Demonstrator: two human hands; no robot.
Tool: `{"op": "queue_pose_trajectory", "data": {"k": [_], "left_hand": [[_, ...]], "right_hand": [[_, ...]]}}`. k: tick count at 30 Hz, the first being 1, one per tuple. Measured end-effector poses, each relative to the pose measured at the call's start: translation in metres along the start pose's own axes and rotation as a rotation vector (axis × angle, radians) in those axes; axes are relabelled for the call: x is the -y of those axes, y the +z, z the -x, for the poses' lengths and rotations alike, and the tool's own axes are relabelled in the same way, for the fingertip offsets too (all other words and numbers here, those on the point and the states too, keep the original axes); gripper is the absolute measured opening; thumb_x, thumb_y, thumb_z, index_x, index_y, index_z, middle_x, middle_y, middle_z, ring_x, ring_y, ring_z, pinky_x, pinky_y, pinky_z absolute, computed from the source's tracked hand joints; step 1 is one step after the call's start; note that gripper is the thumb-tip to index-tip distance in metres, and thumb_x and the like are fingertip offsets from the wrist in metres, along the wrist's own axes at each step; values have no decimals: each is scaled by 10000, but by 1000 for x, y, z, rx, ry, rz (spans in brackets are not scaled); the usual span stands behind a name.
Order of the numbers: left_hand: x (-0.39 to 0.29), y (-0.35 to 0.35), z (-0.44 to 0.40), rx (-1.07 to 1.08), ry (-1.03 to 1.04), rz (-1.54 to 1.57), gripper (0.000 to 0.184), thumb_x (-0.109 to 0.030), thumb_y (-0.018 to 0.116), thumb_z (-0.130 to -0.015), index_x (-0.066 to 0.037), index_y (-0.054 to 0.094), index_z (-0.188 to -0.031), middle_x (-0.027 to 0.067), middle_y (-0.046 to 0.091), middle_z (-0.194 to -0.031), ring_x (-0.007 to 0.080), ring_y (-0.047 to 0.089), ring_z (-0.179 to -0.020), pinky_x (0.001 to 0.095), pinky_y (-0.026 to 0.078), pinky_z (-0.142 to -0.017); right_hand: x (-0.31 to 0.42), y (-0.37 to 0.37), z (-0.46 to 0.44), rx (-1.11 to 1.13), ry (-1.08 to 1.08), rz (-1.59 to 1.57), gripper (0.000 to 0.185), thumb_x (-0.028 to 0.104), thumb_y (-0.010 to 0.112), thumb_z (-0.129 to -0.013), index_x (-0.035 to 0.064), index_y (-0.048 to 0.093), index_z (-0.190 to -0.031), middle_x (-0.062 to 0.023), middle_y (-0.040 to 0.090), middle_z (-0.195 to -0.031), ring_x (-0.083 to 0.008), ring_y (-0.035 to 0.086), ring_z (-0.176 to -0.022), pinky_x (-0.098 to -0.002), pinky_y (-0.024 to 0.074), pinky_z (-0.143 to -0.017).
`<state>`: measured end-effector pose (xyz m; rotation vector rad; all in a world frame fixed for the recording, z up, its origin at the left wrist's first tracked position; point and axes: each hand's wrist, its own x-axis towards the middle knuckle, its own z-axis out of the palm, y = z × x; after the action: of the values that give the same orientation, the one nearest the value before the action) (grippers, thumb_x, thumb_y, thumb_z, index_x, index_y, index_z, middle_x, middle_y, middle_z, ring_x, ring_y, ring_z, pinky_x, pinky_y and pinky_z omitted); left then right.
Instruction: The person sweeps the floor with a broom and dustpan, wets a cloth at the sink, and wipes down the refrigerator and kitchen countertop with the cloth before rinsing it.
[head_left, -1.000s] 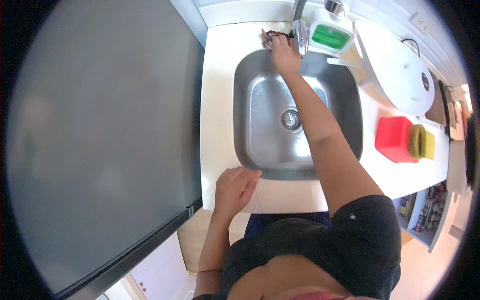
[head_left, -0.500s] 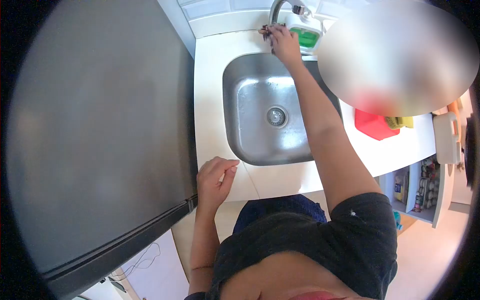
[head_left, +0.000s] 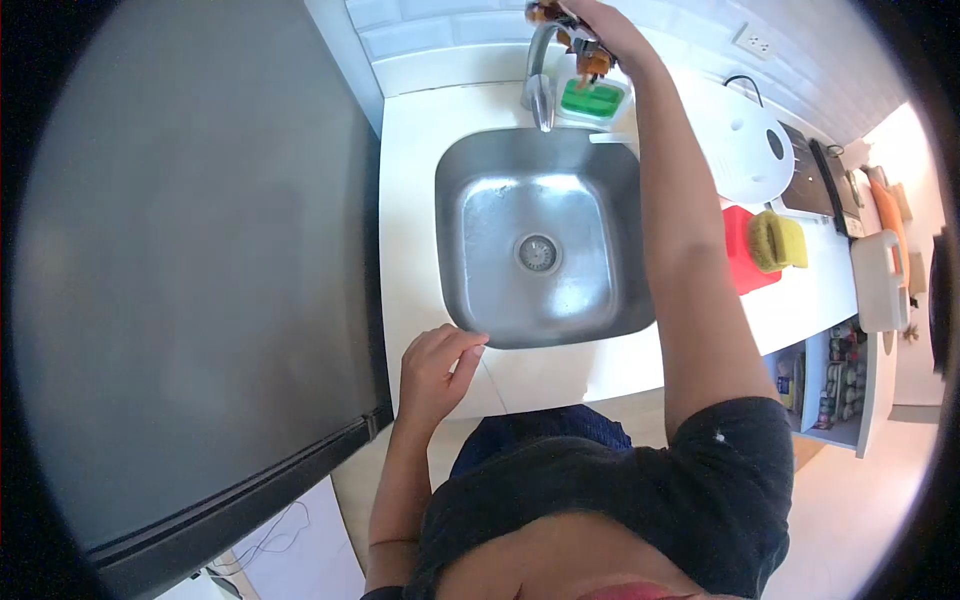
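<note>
My right hand reaches to the back wall, raised behind the curved metal faucet. Its fingers are closed on a mottled brown-and-amber object with dark, jagged parts; the exact kind is unclear, and the hand covers some of it. By the near left rim of the steel sink, my left hand hovers or rests at the counter edge, fingers loosely bent, thumb a little apart, holding nothing. Below the right hand, a clear container with a green sponge stands beside the faucet.
A red container and a yellow-green sponge are right of the sink. Behind them stands a white rounded item. An open drawer juts out at right. The dark refrigerator borders the left side.
My right hand has risen from beside the faucet base up toward the wall, carrying the brown-and-amber object. The left hand stays near the sink's front rim. The view has shifted slightly.
</note>
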<state>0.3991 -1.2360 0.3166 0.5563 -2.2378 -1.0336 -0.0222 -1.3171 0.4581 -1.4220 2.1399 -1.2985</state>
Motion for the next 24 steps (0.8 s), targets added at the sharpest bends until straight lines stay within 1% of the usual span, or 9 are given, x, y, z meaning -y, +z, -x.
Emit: {"op": "queue_pose_trajectory", "data": {"k": [1, 2, 5, 8, 10, 14, 16, 19, 24], "left_hand": [[1, 0, 3, 1, -10, -2, 72, -57, 618, -773, -69, 651, -835, 72, 597, -717, 239, 573, -662, 342, 435, -609], [4, -1, 5, 14, -1, -31, 69, -60, 615, -777, -68, 650, -836, 76, 598, -726, 244, 574, -669, 345, 437, -614], [5, -8, 11, 9, -45, -51, 65, -67, 611, -783, -65, 649, -836, 83, 599, -740, 256, 576, -680, 349, 439, -621], [16, -15, 11, -62, -57, -57, 58, -56, 595, -805, -41, 645, -831, 105, 597, -754, 254, 579, -691, 332, 443, -629], [12, -27, 5, -129, -83, -21, 59, -39, 596, -811, -20, 645, -840, 102, 601, -767, 214, 575, -689, 295, 443, -636], [6, -47, -5, -300, -97, 20, 75, -35, 603, -824, -9, 650, -877, 69, 598, -787, 142, 548, -700, 247, 429, -647], [7, -53, -8, -293, -87, 45, 84, -45, 597, -838, -12, 651, -893, 55, 590, -788, 130, 539, -713, 242, 422, -650], [12, -53, -3, -302, -145, 98, 90, -43, 592, -838, -13, 651, -899, 53, 588, -787, 126, 537, -719, 235, 420, -659], [19, -49, 3, -217, -176, 9, 93, -45, 589, -834, -15, 651, -896, 66, 594, -798, 155, 557, -736, 244, 425, -671]], "right_hand": [[43, 0, 24, 59, 199, -110, 324, 337, 493, -875, 64, 664, -909, -71, 591, -714, -163, 569, -527, -286, 483, -473], [44, 3, 25, 39, 163, -64, 297, 333, 515, -869, 75, 660, -897, -28, 531, -624, -115, 420, -366, -227, 374, -344], [28, 8, 53, -56, -233, 37, 288, 315, 597, -833, 67, 663, -963, -21, 521, -629, -108, 493, -483, -230, 465, -462], [37, 45, 134, -240, -216, 65, 276, 262, 636, -821, 41, 650, -986, -93, 585, -949, -212, 594, -787, -354, 480, -709], [23, 98, 158, -169, -334, 19, 252, 266, 623, -834, 44, 664, -946, -82, 598, -933, -232, 595, -776, -370, 489, -706], [23, 220, 241, 265, -347, -87, 143, 185, 577, -811, 92, 665, -875, -83, 563, -1081, -283, 518, -1013, -383, 438, -846], [33, 262, 286, 569, -367, 190, 228, 246, 565, -823, 124, 652, -994, -88, 540, -1172, -310, 474, -1097, -413, 412, -899], [23, 284, 318, 242, -642, 258, 348, 328, 551, -822, 146, 614, -1112, -109, 484, -1274, -325, 416, -1177, -458, 365, -955], [-12, 317, 211, 73, -434, 404, 430, 375, 548, -817, 124, 585, -1164, -156, 423, -1327, -394, 315, -1251, -495, 264, -1037]]}}
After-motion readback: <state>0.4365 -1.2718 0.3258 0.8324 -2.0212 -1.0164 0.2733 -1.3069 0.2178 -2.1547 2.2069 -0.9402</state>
